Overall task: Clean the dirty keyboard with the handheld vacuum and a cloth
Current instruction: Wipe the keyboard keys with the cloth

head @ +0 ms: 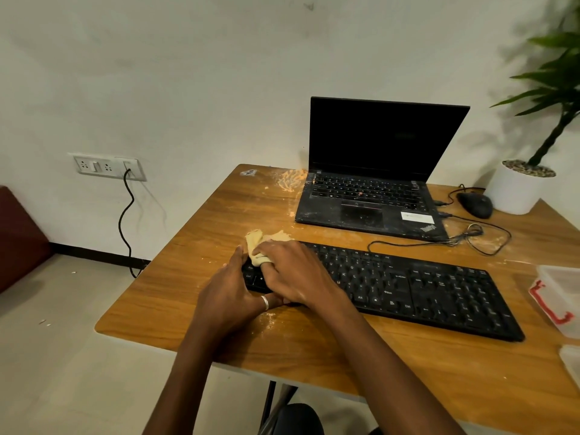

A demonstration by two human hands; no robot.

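Head view: looking down over both forearms at a wooden table [188,233] set against a pale wall.
Keyboard: the black full-size plastic keyboard [408,290] lies flat near the table's front edge, angled, its left end under the hands. The keys look dull and faintly speckled, with white legends readable on Ctrl and Alt.
Cloth: a crumpled pale-yellow cloth [255,249] is bunched on the keyboard's top-left corner, and part of it pokes out beyond the knuckles.
Right hand: the right hand [295,274] is down on the left-hand keys, fingers curled over the cloth and pressing it onto the keyboard.
Left hand: the left hand [229,293] braces the keyboard's left end. Its fingers are fairly straight along the side and the thumb reaches along the front edge. A silver ring shows on one digit.
Dust: tan powder [290,180] is smeared at the table's far edge, with more just behind the cloth and crumbs by the front edge.
Laptop: a dusty black open laptop [370,202] with a dark screen stands behind the keyboard.
Right side: there is a black mouse [475,205], a white pot with a green plant [514,191], and a clear plastic box with a red clip [557,296] at the frame edge.
Wall: a black cable hangs from a white socket plate [106,167].
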